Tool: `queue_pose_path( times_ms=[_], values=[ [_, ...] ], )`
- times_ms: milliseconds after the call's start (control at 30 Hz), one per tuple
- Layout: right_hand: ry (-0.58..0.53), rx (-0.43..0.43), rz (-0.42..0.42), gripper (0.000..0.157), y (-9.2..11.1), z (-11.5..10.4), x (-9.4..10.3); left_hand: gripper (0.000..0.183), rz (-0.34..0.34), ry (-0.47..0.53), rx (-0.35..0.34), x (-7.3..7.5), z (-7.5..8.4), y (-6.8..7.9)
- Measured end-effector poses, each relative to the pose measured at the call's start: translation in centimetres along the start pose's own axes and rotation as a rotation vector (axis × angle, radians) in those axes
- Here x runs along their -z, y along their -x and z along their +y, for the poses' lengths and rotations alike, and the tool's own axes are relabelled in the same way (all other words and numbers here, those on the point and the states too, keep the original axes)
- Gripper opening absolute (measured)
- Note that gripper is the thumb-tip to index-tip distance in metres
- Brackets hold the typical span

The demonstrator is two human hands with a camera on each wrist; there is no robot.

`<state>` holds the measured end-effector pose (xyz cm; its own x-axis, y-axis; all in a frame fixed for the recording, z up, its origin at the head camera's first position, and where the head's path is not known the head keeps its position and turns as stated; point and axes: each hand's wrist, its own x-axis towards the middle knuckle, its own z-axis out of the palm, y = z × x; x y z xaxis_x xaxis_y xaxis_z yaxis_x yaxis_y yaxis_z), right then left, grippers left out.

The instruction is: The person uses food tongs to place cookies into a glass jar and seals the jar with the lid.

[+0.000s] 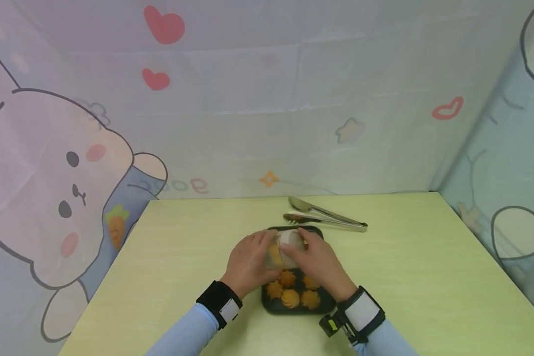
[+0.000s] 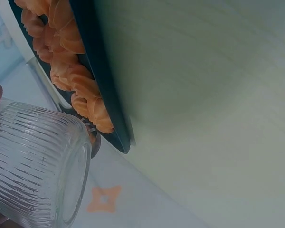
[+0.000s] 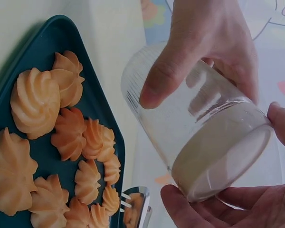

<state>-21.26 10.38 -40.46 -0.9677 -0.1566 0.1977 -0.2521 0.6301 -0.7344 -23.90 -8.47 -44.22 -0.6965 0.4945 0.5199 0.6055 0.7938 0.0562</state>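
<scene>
Above a dark green tray (image 1: 267, 307), my left hand (image 1: 249, 262) grips the body of a clear, ribbed glass jar (image 3: 180, 118). The jar is tilted on its side, and no contents show in it. At its other end, my right hand (image 1: 322, 262) holds the whitish lid (image 3: 223, 147) between thumb and fingers. The lid sits on the jar's mouth. Beneath both hands, several swirled, star-edged cookies (image 3: 35, 102) lie on the tray. The hands and jar hide part of the tray in the head view.
Metal tongs (image 1: 360, 226) lie spread behind the tray, toward the back edge of the pale yellow table (image 1: 427, 277). A printed cloth backdrop (image 1: 249, 99) hangs behind the table and along its right side.
</scene>
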Motion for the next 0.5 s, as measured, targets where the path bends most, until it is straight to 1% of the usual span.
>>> queue_pose_path(
  times_ms=[367,500],
  values=[
    [-0.042,0.085,-0.050,0.068,-0.01,0.45,0.53,0.085,0.003,-0.012,-0.032,0.16,0.04,-0.10],
    [-0.052,0.103,-0.075,0.069,0.00,0.64,0.71,0.085,-0.001,-0.004,-0.033,0.22,0.02,-0.10]
  ],
)
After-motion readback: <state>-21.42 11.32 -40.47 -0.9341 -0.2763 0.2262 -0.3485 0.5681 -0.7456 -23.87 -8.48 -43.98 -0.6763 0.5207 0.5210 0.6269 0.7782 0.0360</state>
